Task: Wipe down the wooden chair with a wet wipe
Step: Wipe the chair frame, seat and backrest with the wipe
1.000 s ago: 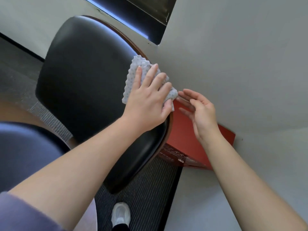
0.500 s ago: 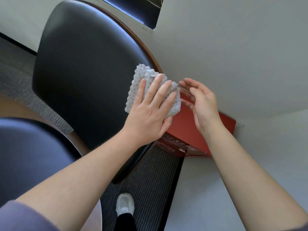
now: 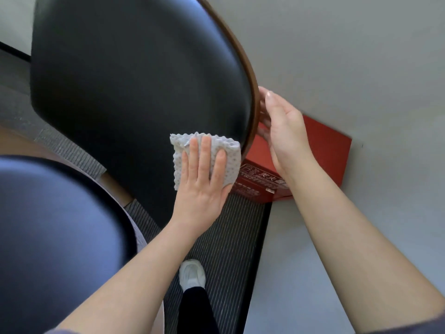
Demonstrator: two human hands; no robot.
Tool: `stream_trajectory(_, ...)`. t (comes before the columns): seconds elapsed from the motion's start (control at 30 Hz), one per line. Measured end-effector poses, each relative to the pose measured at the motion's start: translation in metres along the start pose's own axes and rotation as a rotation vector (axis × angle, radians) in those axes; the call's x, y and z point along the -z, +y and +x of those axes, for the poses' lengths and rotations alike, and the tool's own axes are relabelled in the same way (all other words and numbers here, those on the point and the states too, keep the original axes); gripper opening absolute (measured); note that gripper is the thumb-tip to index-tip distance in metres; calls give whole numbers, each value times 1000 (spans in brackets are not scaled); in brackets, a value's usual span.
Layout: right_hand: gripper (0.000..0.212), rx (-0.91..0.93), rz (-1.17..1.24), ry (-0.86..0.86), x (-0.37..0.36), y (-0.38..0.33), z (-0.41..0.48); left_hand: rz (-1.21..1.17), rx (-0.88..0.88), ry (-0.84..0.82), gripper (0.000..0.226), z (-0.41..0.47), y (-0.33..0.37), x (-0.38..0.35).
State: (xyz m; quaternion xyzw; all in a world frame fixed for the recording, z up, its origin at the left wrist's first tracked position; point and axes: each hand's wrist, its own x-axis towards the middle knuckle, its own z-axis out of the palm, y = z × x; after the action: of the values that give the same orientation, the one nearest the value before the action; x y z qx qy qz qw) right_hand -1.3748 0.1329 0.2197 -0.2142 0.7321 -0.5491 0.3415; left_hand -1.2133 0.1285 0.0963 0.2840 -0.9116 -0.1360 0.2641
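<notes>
The chair's backrest (image 3: 134,75) is a large black padded oval with a thin brown wooden rim (image 3: 250,75) along its right side. A white dotted wet wipe (image 3: 230,150), folded, lies against the lower right of the black pad. My left hand (image 3: 202,179) presses it flat there with straight fingers. My right hand (image 3: 281,126) is at the rim's right edge; its fingers reach behind the wood and the thumb points up beside it. The chair's black seat (image 3: 53,232) fills the lower left, out of focus.
A red box (image 3: 320,157) with printed characters stands on the floor against the grey wall (image 3: 349,56), just behind my right hand. Dark striped carpet (image 3: 226,249) runs below, with my white shoe (image 3: 192,273) on it. A black skirting line (image 3: 14,53) is at far left.
My left hand has slid the wipe down the backrest's right side, off the wooden rim onto the black pad. My right hand has moved in to the rim. The backrest now looms larger.
</notes>
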Motion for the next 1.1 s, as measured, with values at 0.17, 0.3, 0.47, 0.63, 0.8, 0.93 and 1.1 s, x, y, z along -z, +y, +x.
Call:
stream_trajectory(0.17,34,58,-39,65,-17,30,-29,-115,184,-30,86,-44,-9,-21)
stream_trajectory(0.3,26,21,-51,68,-35,51,-47,-123,257,13,80,-57,-7,-32)
stream_trajectory(0.47,66,-62,-58,78,-44,86,-66,-127,273,23,84,-85,-15,-45)
stream_trajectory(0.63,47,-1,-80,38,-46,119,-83,-123,351,17,78,-110,-20,-59)
stream_trajectory(0.8,22,0,-126,-2,-49,152,-97,-225,488,-10,83,-138,-26,-71)
stream_trajectory(0.93,20,3,-126,3,-53,171,-103,-372,624,30,82,-152,-23,-79)
stream_trajectory(1.1,38,9,-120,11,-65,190,-113,-554,874,117,75,-159,-18,-83)
